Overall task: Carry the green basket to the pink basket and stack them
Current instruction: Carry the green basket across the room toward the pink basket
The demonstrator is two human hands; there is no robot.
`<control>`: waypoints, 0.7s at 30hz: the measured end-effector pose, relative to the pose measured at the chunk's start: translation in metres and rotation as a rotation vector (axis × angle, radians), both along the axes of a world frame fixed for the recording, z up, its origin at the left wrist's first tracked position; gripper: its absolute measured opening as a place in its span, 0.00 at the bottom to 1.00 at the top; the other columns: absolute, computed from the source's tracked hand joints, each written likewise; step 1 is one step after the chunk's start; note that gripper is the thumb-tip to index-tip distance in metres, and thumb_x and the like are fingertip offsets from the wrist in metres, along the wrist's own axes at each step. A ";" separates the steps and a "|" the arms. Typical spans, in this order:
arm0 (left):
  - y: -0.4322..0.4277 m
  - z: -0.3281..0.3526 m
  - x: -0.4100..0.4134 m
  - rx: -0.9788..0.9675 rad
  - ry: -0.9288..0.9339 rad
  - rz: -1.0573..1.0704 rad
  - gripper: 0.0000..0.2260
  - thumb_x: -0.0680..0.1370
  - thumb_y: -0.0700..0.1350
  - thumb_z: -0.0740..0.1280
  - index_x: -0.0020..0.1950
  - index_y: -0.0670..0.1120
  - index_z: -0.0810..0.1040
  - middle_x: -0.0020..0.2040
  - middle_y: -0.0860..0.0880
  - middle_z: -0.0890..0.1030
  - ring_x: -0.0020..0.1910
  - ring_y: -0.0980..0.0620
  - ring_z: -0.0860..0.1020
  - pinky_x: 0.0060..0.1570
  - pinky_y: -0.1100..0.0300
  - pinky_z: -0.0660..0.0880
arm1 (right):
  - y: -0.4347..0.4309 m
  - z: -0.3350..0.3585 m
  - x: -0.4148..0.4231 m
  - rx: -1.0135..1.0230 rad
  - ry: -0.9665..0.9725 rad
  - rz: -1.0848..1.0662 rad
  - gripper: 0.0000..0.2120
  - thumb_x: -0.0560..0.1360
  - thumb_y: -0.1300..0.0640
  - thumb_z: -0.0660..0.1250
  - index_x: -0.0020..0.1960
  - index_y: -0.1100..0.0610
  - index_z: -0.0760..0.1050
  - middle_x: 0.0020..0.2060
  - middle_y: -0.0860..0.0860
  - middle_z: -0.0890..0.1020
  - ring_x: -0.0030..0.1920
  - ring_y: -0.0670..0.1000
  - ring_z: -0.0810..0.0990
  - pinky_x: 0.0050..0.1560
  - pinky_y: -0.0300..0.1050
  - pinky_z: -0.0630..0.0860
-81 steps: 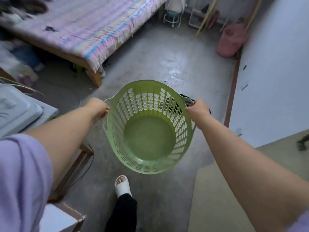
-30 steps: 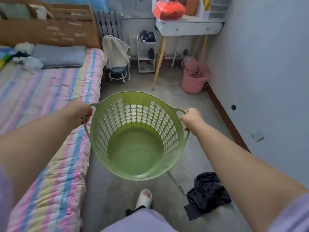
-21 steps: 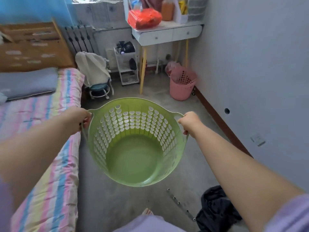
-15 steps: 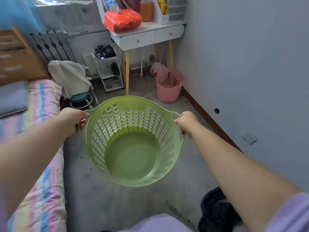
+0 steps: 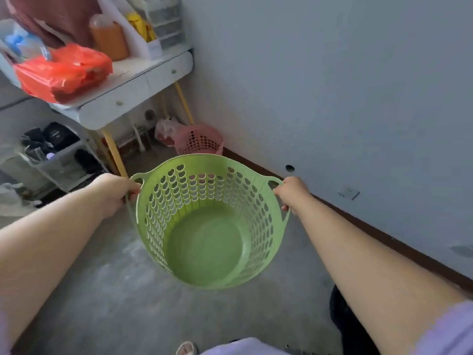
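**Green basket held in the air, pink basket just beyond it**

The green basket (image 5: 208, 226) hangs above the floor, gripped at both sides. It is a round, soft-looking plastic tub with a smooth solid bottom and walls pierced by rows of oval holes; it is empty, and its mouth tips toward the person carrying it. The left hand (image 5: 116, 192) is curled tight around the loop handle on its rim, and the right hand (image 5: 291, 192) is closed the same way around the opposite handle. Both arms reach forward, bare to the lilac sleeves.

Just past the far rim stands the pink basket (image 5: 198, 142), upright on the floor in the corner, its holed wall partly hidden behind the green one. It sits near the yellow leg of a white table (image 5: 133, 94) that carries a red plastic bag (image 5: 61, 73).

The floor (image 5: 115, 290) is bare grey concrete, scuffed with pale patches. A plain pale wall (image 5: 332, 85) runs along the right, edged with a dark skirting board.
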State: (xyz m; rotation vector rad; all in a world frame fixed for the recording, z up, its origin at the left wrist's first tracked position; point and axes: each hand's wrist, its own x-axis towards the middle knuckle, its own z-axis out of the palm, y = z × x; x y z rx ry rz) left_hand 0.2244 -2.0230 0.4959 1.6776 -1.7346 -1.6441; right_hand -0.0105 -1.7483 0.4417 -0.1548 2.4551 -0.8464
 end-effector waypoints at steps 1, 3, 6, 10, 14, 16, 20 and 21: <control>-0.016 0.000 -0.020 -0.012 -0.015 -0.047 0.06 0.72 0.29 0.67 0.37 0.36 0.74 0.38 0.41 0.75 0.34 0.48 0.74 0.40 0.57 0.76 | -0.007 -0.002 -0.007 -0.002 0.003 -0.039 0.13 0.75 0.61 0.63 0.58 0.65 0.74 0.50 0.59 0.79 0.29 0.57 0.77 0.34 0.49 0.79; -0.037 -0.003 -0.051 -0.027 -0.017 -0.111 0.07 0.73 0.30 0.66 0.36 0.37 0.73 0.36 0.41 0.74 0.34 0.48 0.73 0.43 0.56 0.75 | -0.014 -0.005 -0.018 0.006 0.000 -0.063 0.13 0.75 0.61 0.62 0.58 0.64 0.73 0.52 0.58 0.78 0.27 0.57 0.77 0.28 0.41 0.73; -0.065 -0.015 -0.112 0.032 -0.033 -0.224 0.09 0.75 0.30 0.64 0.35 0.37 0.72 0.35 0.43 0.72 0.32 0.50 0.71 0.29 0.63 0.76 | -0.028 -0.015 -0.048 -0.008 -0.015 -0.141 0.10 0.75 0.61 0.61 0.55 0.63 0.73 0.45 0.57 0.75 0.24 0.55 0.76 0.31 0.41 0.72; -0.090 -0.035 -0.192 0.048 -0.026 -0.306 0.09 0.76 0.30 0.62 0.36 0.37 0.71 0.35 0.44 0.72 0.32 0.52 0.71 0.20 0.70 0.71 | -0.046 -0.030 -0.102 -0.051 -0.027 -0.243 0.05 0.74 0.60 0.63 0.48 0.59 0.68 0.31 0.53 0.70 0.22 0.54 0.74 0.30 0.40 0.70; -0.121 -0.066 -0.270 0.023 -0.067 -0.344 0.06 0.75 0.30 0.63 0.39 0.37 0.74 0.37 0.44 0.75 0.34 0.51 0.73 0.34 0.63 0.77 | -0.069 -0.049 -0.169 -0.059 -0.014 -0.324 0.07 0.73 0.63 0.63 0.39 0.59 0.66 0.31 0.53 0.68 0.27 0.53 0.69 0.28 0.40 0.66; -0.138 -0.081 -0.306 0.006 -0.098 -0.352 0.04 0.74 0.30 0.64 0.41 0.36 0.76 0.39 0.43 0.76 0.36 0.50 0.74 0.50 0.54 0.76 | -0.082 -0.058 -0.201 -0.045 -0.002 -0.349 0.12 0.73 0.64 0.62 0.33 0.57 0.63 0.30 0.53 0.68 0.28 0.52 0.68 0.28 0.40 0.64; -0.171 -0.107 -0.367 -0.027 -0.179 -0.354 0.08 0.74 0.30 0.63 0.37 0.39 0.76 0.37 0.44 0.77 0.37 0.47 0.75 0.57 0.49 0.76 | -0.106 -0.075 -0.258 0.013 0.012 -0.391 0.13 0.74 0.63 0.60 0.33 0.55 0.61 0.31 0.52 0.68 0.28 0.51 0.68 0.26 0.40 0.62; -0.178 -0.113 -0.379 -0.030 -0.199 -0.362 0.08 0.74 0.30 0.62 0.38 0.38 0.77 0.37 0.44 0.77 0.37 0.47 0.75 0.57 0.49 0.76 | -0.112 -0.078 -0.268 0.027 0.014 -0.404 0.12 0.74 0.63 0.59 0.33 0.55 0.63 0.32 0.53 0.70 0.29 0.52 0.69 0.26 0.40 0.64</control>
